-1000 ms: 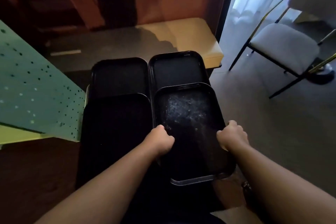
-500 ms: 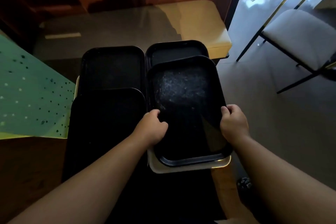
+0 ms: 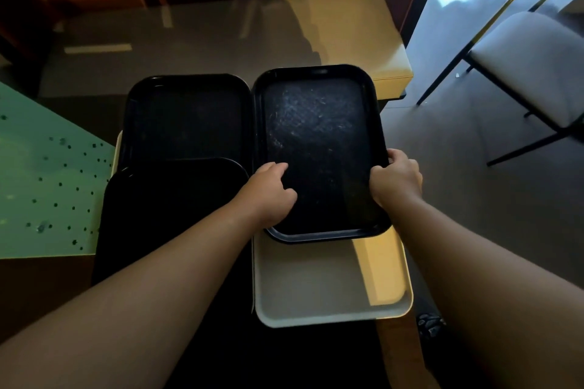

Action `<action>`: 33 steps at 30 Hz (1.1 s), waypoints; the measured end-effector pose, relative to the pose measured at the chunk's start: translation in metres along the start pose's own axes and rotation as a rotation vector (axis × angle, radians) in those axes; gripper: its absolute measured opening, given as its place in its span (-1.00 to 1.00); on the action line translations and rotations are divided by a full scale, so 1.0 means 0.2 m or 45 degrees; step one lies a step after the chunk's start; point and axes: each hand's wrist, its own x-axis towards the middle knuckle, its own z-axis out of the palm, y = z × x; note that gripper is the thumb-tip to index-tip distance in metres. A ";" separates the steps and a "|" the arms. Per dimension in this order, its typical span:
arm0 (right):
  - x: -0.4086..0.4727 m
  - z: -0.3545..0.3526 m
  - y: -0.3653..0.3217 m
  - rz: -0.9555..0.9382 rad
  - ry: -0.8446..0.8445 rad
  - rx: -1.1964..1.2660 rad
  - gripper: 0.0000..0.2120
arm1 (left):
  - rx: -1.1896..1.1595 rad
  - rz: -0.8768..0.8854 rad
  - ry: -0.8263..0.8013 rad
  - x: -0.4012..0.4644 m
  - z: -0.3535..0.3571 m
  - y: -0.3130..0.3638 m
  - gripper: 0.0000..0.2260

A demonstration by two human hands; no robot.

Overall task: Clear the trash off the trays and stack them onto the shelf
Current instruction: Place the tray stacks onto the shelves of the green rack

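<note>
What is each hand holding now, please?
Left hand: closed on the black tray, left edge.
Right hand: closed on the same tray, right edge.

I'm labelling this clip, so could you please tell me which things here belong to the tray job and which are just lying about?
Job: scuffed black tray, held by left hand and right hand; cream tray; other black trays.
Lying about: chair; green board; table.

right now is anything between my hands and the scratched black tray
Nothing visible: the left hand and right hand each grip a long edge of the scratched black tray, which overlaps the cream tray below.
</note>
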 end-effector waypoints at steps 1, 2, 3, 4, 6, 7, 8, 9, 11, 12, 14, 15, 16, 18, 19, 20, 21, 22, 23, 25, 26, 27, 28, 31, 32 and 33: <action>0.00 0.00 0.00 -0.009 0.005 -0.033 -0.51 | -0.002 0.008 -0.014 0.00 0.00 0.00 -0.40; 0.01 0.00 -0.01 -0.006 0.010 -0.063 -0.51 | -0.016 0.018 -0.014 0.00 0.00 -0.01 -0.40; 0.02 0.00 -0.01 0.001 0.012 -0.094 -0.53 | -0.039 0.031 0.005 0.00 0.00 -0.02 -0.41; 0.03 0.00 -0.01 0.015 0.001 -0.120 -0.55 | -0.057 0.046 0.054 -0.01 0.01 -0.03 -0.43; 0.04 -0.01 -0.01 0.080 -0.036 -0.105 -0.59 | -0.047 0.069 0.287 -0.04 0.02 -0.05 -0.49; 0.04 -0.02 -0.02 0.125 -0.052 -0.065 -0.62 | -0.016 0.075 0.448 -0.06 0.02 -0.06 -0.54; 0.04 -0.02 -0.03 0.161 -0.067 -0.026 -0.67 | 0.019 0.070 0.589 -0.09 0.03 -0.07 -0.59; 0.04 -0.03 -0.04 0.178 -0.080 0.009 -0.72 | 0.046 0.046 0.679 -0.11 0.04 -0.09 -0.63; 0.02 -0.05 -0.05 0.194 -0.098 0.104 -0.78 | 0.084 -0.117 0.663 -0.15 0.05 -0.12 -0.66; 0.01 -0.06 -0.06 0.201 -0.096 0.168 -0.78 | 0.109 -0.243 0.571 -0.17 0.06 -0.14 -0.64; -0.03 -0.09 -0.07 0.212 -0.104 0.281 -0.71 | 0.209 -0.448 0.357 -0.20 0.08 -0.18 -0.60; -0.05 -0.10 -0.08 0.209 -0.134 0.328 -0.68 | 0.269 -0.493 0.286 -0.21 0.09 -0.19 -0.62; -0.07 -0.12 -0.08 0.204 -0.176 0.369 -0.66 | 0.325 -0.505 0.244 -0.22 0.09 -0.20 -0.66; -0.13 -0.14 -0.08 0.187 -0.229 0.419 -0.65 | 0.438 -0.472 0.183 -0.24 0.08 -0.21 -0.76; -0.16 -0.15 -0.08 0.168 -0.222 0.431 -0.65 | 0.497 -0.446 0.164 -0.25 0.07 -0.20 -0.79; -0.19 -0.16 -0.08 0.139 -0.204 0.442 -0.64 | 0.538 -0.429 0.160 -0.27 0.06 -0.18 -0.81; -0.23 -0.16 -0.08 0.107 -0.179 0.460 -0.64 | 0.545 -0.422 0.170 -0.29 0.05 -0.16 -0.83; -0.27 -0.17 -0.08 0.082 -0.161 0.497 -0.64 | 0.529 -0.418 0.190 -0.31 0.03 -0.15 -0.85; -0.31 -0.17 -0.08 0.066 -0.152 0.543 -0.64 | 0.507 -0.406 0.222 -0.34 0.01 -0.13 -0.86; -0.40 -0.18 -0.07 0.035 -0.165 0.635 -0.65 | 0.456 -0.335 0.315 -0.40 -0.05 -0.11 -0.88; -0.45 -0.18 -0.06 0.018 -0.183 0.670 -0.66 | 0.424 -0.293 0.370 -0.44 -0.09 -0.10 -0.86; -0.49 -0.19 -0.05 0.000 -0.197 0.698 -0.66 | 0.390 -0.262 0.426 -0.47 -0.12 -0.10 -0.85; -0.53 -0.19 -0.05 -0.015 -0.213 0.717 -0.66 | 0.354 -0.241 0.474 -0.51 -0.16 -0.10 -0.84; -0.67 -0.19 -0.08 -0.042 -0.316 0.782 -0.60 | 0.248 -0.194 0.562 -0.59 -0.24 -0.09 -0.82; -0.71 -0.18 -0.10 -0.059 -0.359 0.797 -0.59 | 0.211 -0.169 0.587 -0.62 -0.27 -0.09 -0.81; -0.75 -0.18 -0.13 -0.078 -0.402 0.809 -0.60 | 0.173 -0.142 0.616 -0.64 -0.29 -0.09 -0.80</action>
